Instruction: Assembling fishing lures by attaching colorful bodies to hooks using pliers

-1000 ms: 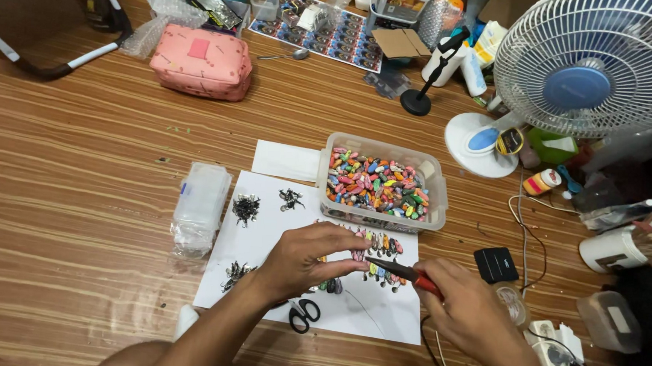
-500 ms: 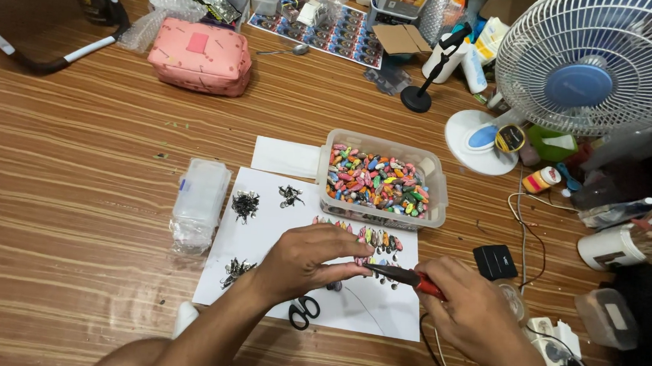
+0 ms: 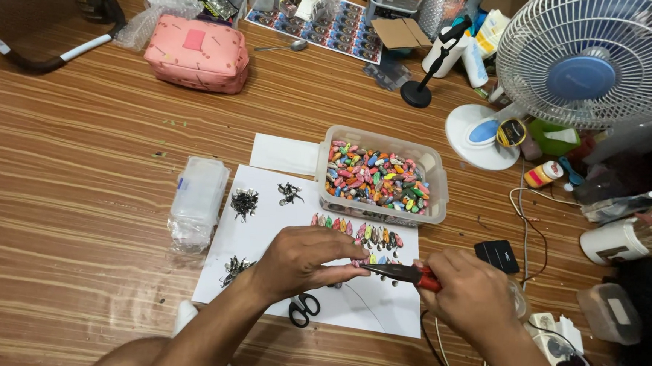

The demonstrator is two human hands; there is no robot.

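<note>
Barely anything has shifted from the earlier frames: both hands hold the same spot low in the frame, the view only drifting a touch. Left hand (image 3: 302, 261) is curled, fingertips pinched on something too small to make out, right at the nose of the red-handled pliers (image 3: 400, 273). Right hand (image 3: 474, 294) is clenched around the pliers' handles, lower right of centre. All of this sits over the white paper sheet (image 3: 263, 224) on the wooden tabletop (image 3: 79, 153). Now, progress: a row of finished-looking coloured bead pieces (image 3: 357, 232) lies along the sheet just above the hands, so a fair batch looks done. But the clear plastic tub (image 3: 379, 175) above that row is brimming with coloured beads, and little dark heaps of metal findings (image 3: 244, 201) wait on the left of the sheet, so plenty appears left. Small black scissors (image 3: 303, 307) lie on the sheet's lower edge, just beside the left forearm. A clear lidded box (image 3: 199, 190) sits just left of the paper, a pink pouch (image 3: 197, 53) at upper left, and a white fan (image 3: 590, 63) at upper right.
</note>
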